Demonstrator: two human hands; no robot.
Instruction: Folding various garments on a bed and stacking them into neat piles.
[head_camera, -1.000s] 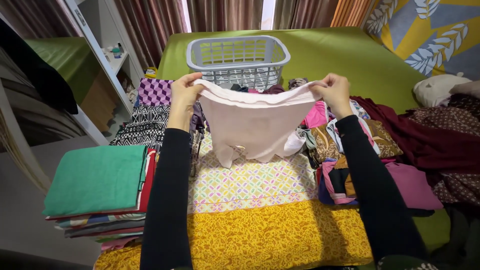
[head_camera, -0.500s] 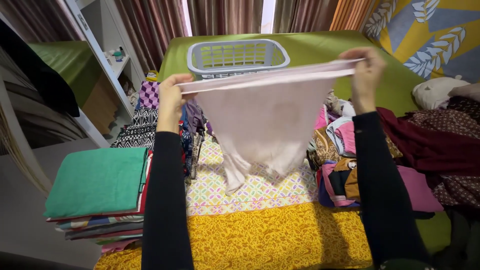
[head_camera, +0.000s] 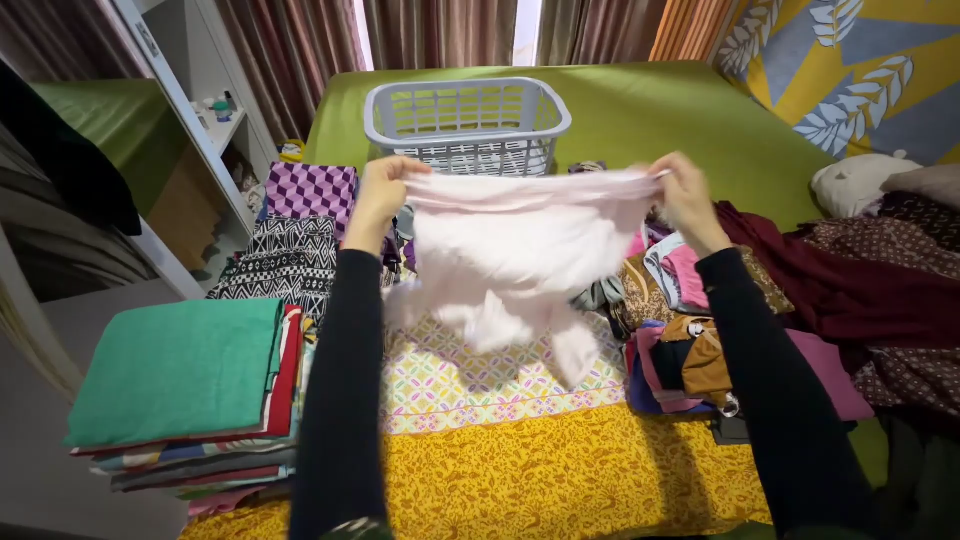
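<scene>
A green bed (head_camera: 640, 110) is filling the middle of the frame, with dark curtains (head_camera: 440, 30) hanging along the top edge and a white shelf (head_camera: 190, 130) standing at upper left. A patterned yellow cloth (head_camera: 540, 470) is lying across the lower centre of the bed. Above it, in the centre of the frame, a pale pink garment (head_camera: 510, 250) is hanging in the air, blurred at its lower edge. The left hand (head_camera: 380, 190) is pinching its top left corner and the right hand (head_camera: 685, 190) is pinching its top right corner, both closed on the fabric, with the top hem sagging a little between them. Behind the garment, at upper centre, a grey basket (head_camera: 465, 125) is sitting on the bed. A stack of folded cloth (head_camera: 185, 390) topped in green is resting at lower left, and a loose heap of clothes (head_camera: 800, 290) is spreading across the right side.
</scene>
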